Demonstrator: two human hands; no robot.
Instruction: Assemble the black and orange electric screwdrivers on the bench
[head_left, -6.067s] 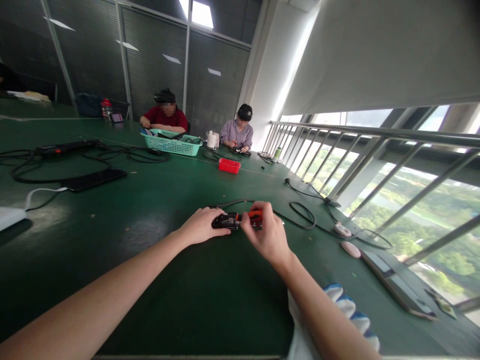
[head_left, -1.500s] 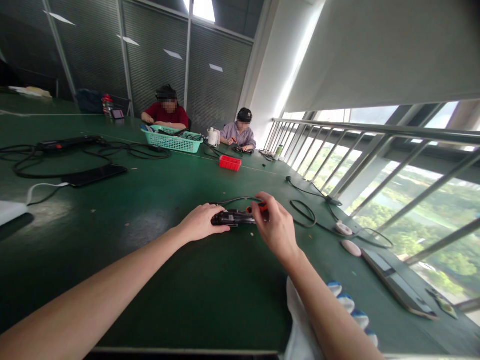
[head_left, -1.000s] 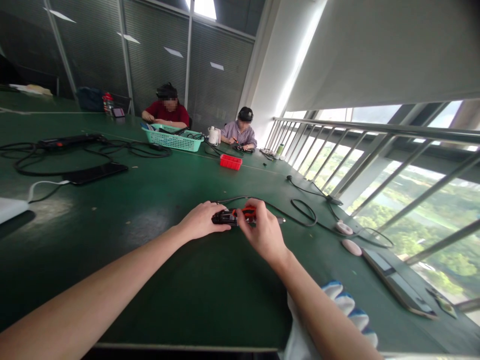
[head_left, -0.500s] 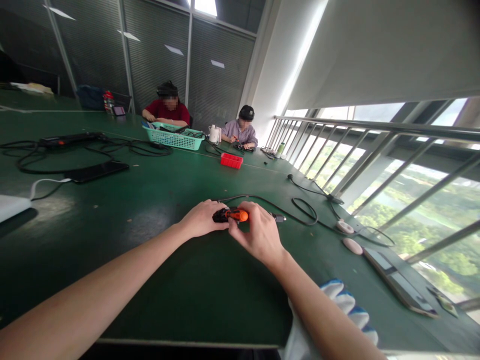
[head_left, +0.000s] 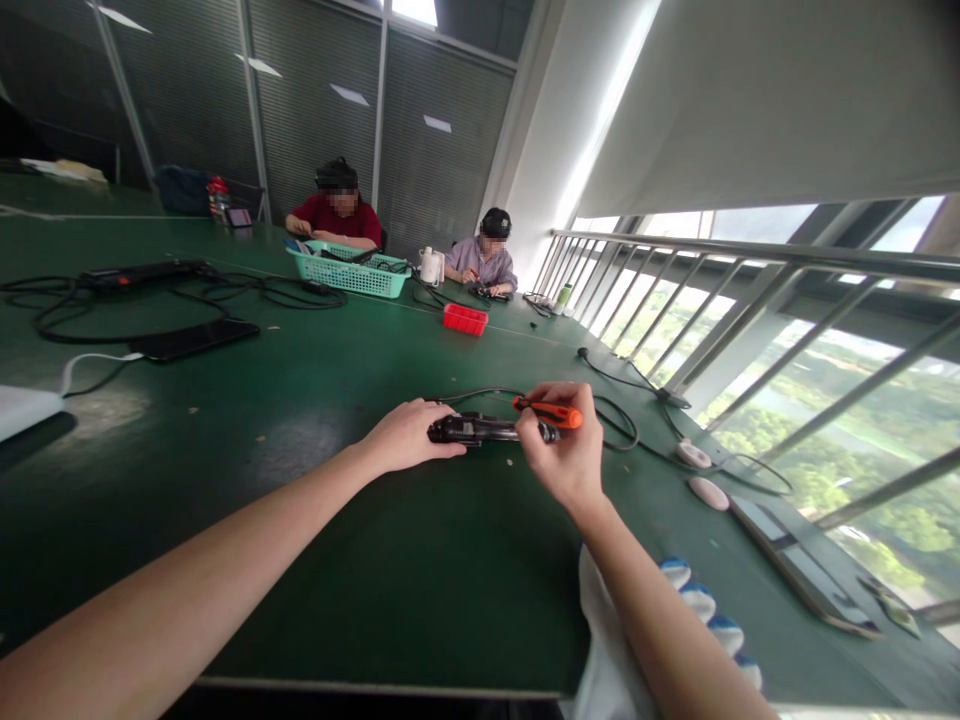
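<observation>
A long black device [head_left: 480,430] with a cable lies on the green table [head_left: 375,560] in front of me. My left hand [head_left: 409,438] rests closed over its left end and pins it down. My right hand [head_left: 564,450] is closed on an orange-handled screwdriver [head_left: 551,412], held level just above the device's right end. The screwdriver's tip is hidden behind my fingers.
Black cables [head_left: 615,420] loop to the right, near two small pale pink objects [head_left: 705,492] and a flat slab [head_left: 795,565]. A red box [head_left: 463,319] and teal basket [head_left: 349,270] stand farther off, by two seated people [head_left: 337,215]. A phone [head_left: 196,338] and cords lie left; striped gloves [head_left: 705,610] sit near my right forearm.
My right hand has moved right and lifted a little with the screwdriver, from over the device's middle to its right end. My left hand has stayed put.
</observation>
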